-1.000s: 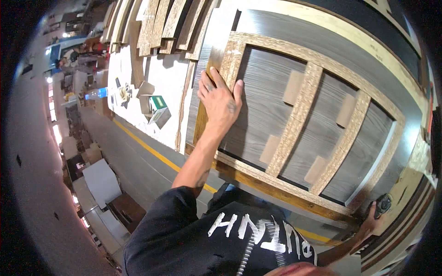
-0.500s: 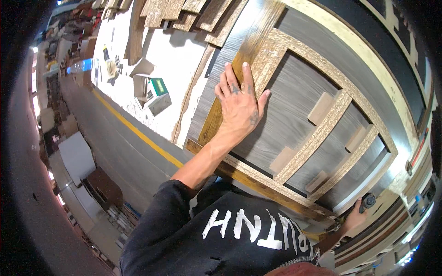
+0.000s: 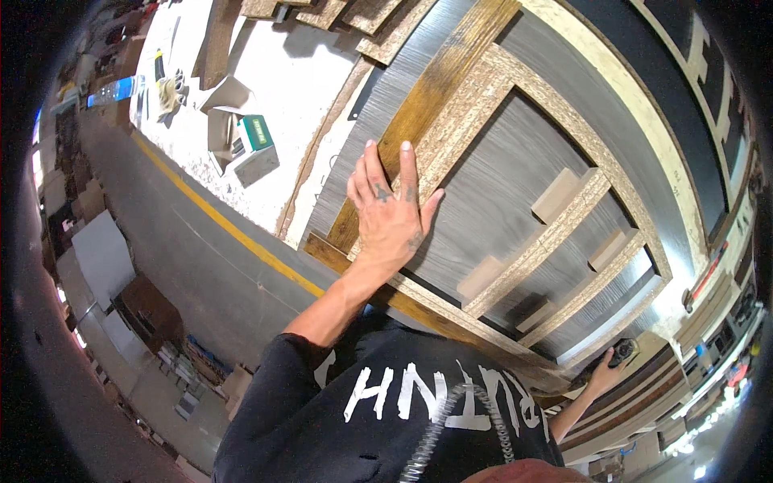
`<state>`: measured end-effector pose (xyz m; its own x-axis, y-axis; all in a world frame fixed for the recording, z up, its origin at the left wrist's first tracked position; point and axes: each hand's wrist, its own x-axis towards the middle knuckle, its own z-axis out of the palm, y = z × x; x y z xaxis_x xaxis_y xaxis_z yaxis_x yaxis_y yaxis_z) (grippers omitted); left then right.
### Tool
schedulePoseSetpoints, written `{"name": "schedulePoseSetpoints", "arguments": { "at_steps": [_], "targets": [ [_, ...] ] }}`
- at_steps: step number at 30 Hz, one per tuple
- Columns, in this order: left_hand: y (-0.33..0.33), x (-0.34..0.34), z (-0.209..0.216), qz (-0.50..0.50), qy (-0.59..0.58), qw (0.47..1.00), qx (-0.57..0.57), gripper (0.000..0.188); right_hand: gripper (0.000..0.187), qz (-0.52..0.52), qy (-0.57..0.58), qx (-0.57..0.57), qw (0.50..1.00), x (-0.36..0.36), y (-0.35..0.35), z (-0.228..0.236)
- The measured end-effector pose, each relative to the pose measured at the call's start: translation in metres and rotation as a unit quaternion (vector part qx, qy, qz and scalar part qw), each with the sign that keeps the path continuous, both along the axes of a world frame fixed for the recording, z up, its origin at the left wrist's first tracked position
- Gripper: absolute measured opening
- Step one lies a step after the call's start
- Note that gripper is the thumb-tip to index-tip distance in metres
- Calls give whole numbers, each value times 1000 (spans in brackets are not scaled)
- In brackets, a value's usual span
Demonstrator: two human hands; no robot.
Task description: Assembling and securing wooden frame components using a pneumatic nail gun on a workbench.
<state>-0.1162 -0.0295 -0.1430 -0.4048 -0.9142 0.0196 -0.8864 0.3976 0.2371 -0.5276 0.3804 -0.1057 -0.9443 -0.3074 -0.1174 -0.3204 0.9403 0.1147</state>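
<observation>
My left hand (image 3: 392,225) lies palm down with fingers spread, across a dark-stained wooden strip (image 3: 447,76) and the chipboard frame (image 3: 592,153) beside it. Both rest on a grey wood-grain panel (image 3: 515,153). Chipboard crosspieces (image 3: 535,249) divide the frame, with small pale blocks (image 3: 555,196) standing against them. A second stained strip (image 3: 439,320) runs along the near edge, close to my body. At the far right, beyond the frame's corner, my right hand (image 3: 600,378) is closed on a dark round-ended tool (image 3: 623,350); its exact kind cannot be made out.
An open cardboard box (image 3: 256,157) with a green label stands on a white surface (image 3: 298,105) to the left, near a plastic bottle (image 3: 113,92). Stacked chipboard pieces (image 3: 394,36) lie at the back. A coiled hose (image 3: 427,443) hangs before my shirt. Boards (image 3: 636,394) lie at right.
My left hand has slid toward me along the stained strip, fingers still spread. The whole view has shifted slightly, and the coiled hose now shows in front of me. My right hand keeps the tool.
</observation>
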Motion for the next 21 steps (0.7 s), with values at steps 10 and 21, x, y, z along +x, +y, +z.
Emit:
{"name": "schedulePoseSetpoints", "arguments": {
  "at_steps": [10,21],
  "targets": [
    [60,-7,50,-46,163,974,153,63,65,-78,-89,-90,989,77,-72,1],
    [118,18,39,-78,218,941,246,28,60,-38,-136,-162,977,37,-113,1]
  ]
}}
